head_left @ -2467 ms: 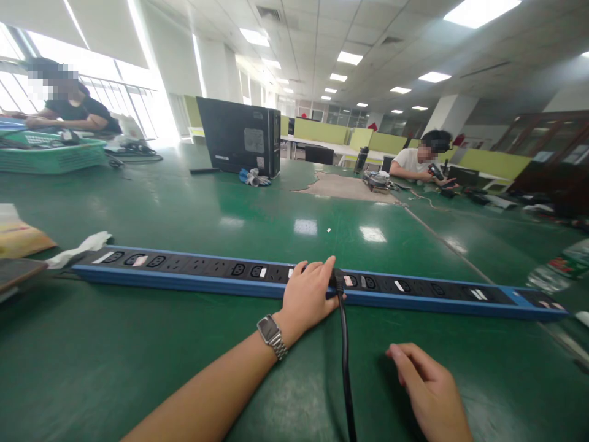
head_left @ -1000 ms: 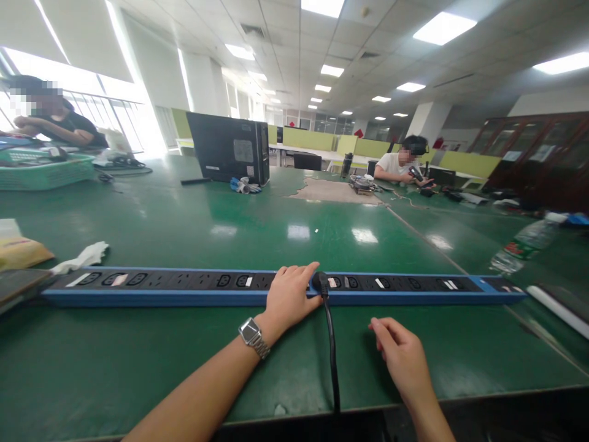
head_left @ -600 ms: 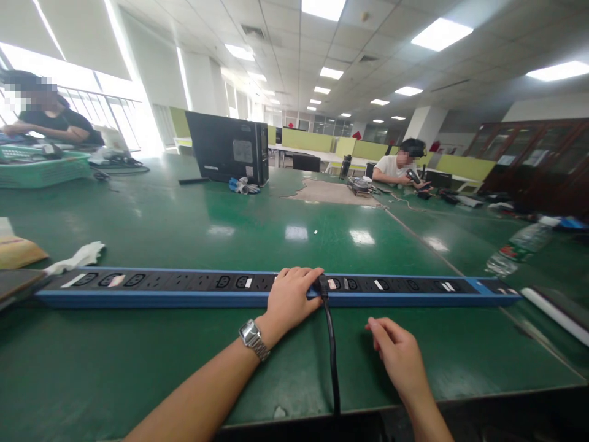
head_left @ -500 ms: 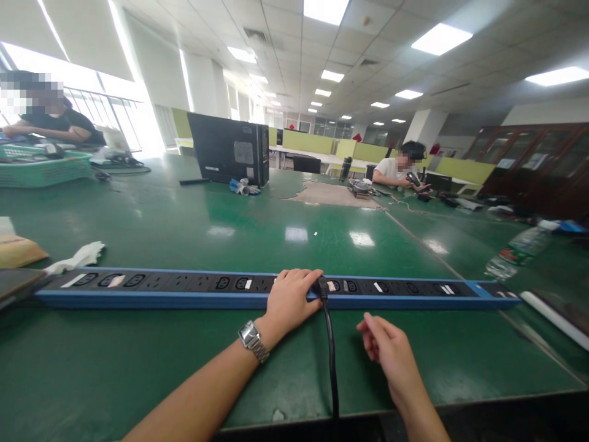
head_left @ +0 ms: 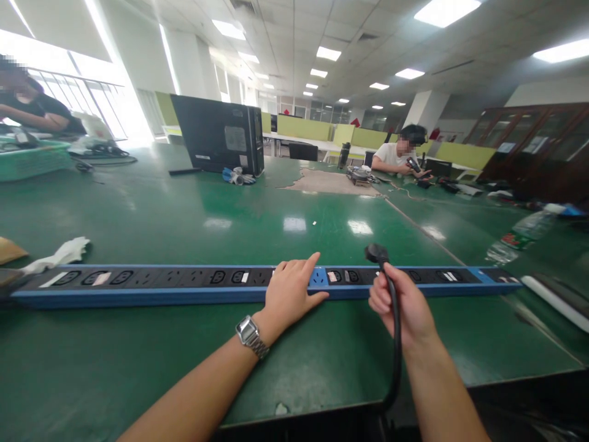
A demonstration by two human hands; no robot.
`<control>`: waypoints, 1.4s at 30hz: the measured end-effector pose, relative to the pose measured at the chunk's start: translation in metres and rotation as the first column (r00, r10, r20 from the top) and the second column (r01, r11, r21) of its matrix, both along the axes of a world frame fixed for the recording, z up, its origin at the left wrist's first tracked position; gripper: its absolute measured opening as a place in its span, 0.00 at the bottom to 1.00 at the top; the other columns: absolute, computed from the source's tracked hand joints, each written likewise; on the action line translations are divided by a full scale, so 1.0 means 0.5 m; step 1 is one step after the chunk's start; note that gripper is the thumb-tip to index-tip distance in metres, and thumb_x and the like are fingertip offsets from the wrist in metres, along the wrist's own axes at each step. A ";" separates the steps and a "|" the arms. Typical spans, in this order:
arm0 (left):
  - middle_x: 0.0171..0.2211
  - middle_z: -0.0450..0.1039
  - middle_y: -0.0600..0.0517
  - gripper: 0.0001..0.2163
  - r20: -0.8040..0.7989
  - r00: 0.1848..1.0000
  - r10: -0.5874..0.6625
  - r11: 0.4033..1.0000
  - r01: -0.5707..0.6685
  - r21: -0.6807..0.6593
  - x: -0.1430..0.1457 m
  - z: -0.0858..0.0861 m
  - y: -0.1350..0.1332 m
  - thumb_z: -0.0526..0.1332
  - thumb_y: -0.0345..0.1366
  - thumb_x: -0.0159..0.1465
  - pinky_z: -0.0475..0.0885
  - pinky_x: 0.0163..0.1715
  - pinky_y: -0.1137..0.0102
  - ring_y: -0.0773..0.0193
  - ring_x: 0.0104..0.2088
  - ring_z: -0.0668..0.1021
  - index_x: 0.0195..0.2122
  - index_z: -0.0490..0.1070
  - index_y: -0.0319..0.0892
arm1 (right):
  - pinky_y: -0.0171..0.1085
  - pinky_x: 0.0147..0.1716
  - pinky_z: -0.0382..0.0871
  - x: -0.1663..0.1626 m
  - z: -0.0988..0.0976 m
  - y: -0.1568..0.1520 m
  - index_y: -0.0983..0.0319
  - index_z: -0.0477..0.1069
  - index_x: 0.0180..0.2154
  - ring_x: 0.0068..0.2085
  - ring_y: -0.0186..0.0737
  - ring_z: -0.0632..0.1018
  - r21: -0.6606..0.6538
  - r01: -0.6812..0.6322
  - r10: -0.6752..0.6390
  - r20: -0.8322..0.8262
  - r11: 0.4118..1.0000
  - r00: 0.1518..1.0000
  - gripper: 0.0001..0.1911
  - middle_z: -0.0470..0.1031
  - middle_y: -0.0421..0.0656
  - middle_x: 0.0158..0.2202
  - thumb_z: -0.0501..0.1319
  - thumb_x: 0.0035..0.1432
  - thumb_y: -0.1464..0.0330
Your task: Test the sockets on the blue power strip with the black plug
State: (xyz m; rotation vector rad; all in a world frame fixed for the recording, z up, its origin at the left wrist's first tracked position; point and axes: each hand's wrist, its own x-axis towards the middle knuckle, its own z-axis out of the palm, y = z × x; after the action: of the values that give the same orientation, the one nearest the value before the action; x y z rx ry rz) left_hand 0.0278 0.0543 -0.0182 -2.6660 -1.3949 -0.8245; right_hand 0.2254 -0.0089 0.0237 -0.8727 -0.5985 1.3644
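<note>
A long power strip with a blue edge and black sockets lies across the green table. My left hand, with a metal watch at the wrist, grips it near the middle; its fingers reach over the far edge and the thumb stretches along the near side. Just right of that hand, a blue section of the strip shows a bare socket. My right hand is closed round the cable just below a black power plug, raised above the strip and apart from it. The black cable hangs down past the table edge.
Beyond stand a black computer case and gloves. A plastic bottle lies at right, a white cloth or glove at left. A green basket is far left. Two people sit at the table.
The power plug has come out of the strip's blue section and is now held up to the right in my right hand, which was empty beside the cable. My left hand stays on the strip.
</note>
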 end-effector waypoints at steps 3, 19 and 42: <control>0.52 0.74 0.45 0.37 -0.008 1.000 -0.003 1.000 0.003 -0.005 0.000 0.002 -0.001 0.66 0.50 0.58 0.65 0.54 0.55 0.50 0.52 0.74 0.64 0.56 0.42 | 0.27 0.10 0.50 0.071 -0.013 -0.012 0.63 0.64 0.17 0.10 0.25 0.58 -0.145 -0.018 0.020 0.012 0.989 1.000 0.17 0.56 0.33 0.09 0.67 0.47 0.63; 0.52 0.73 0.44 0.34 -0.013 1.000 -0.012 1.000 0.012 -0.012 -0.001 0.002 0.001 0.63 0.50 0.60 0.64 0.54 0.55 0.50 0.52 0.73 0.64 0.56 0.43 | 0.29 0.11 0.47 0.107 -0.053 0.015 0.59 0.53 0.18 0.11 0.25 0.48 -0.118 -0.188 0.198 0.085 0.975 0.976 0.21 0.46 0.29 0.09 0.58 0.56 0.58; 0.53 0.72 0.45 0.32 0.010 1.000 -0.027 1.000 0.027 -0.005 -0.002 -0.001 0.001 0.62 0.49 0.61 0.63 0.55 0.55 0.50 0.53 0.73 0.63 0.57 0.44 | 0.27 0.11 0.47 0.069 -0.057 0.014 0.62 0.64 0.22 0.10 0.26 0.56 -0.412 -0.054 0.123 0.144 0.910 0.982 0.15 0.55 0.31 0.11 0.54 0.58 0.62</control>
State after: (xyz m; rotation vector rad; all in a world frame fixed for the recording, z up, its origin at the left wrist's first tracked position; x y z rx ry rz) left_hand 0.0269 0.0545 -0.0187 -2.6937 -1.3681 -0.8390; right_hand 0.2600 -0.0018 -0.0049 -1.3209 -0.4912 1.5377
